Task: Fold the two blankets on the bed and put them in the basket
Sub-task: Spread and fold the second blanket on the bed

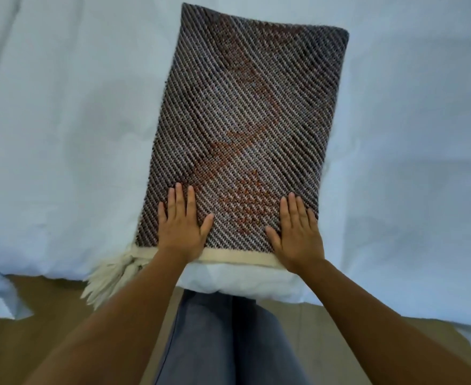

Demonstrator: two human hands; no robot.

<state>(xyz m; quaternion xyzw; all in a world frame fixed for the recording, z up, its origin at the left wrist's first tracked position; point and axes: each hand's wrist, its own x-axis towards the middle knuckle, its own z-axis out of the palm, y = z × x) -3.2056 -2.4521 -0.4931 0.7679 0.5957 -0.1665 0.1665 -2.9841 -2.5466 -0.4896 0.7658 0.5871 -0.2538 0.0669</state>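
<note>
A home bedroom: a bed (62, 134) with pale blue sheets over wooden floor (20, 351).

Nothing readable is showing: no words, labels, brands, numbers or signs are appearing on the woven blanket (242, 129) or on the bed (62, 134)

The folded rectangular grey-and-rust woven blanket (245, 129) lies on the pale blue sheeted bed (62, 134), one short end at the near edge. The left hand (181, 226) lies flat on its near left corner, the right hand (298, 234) on its near right. Its cream tassel fringe (109, 276) hangs off the bed's edge at near left, over the brown wooden floor (34, 343).
</note>
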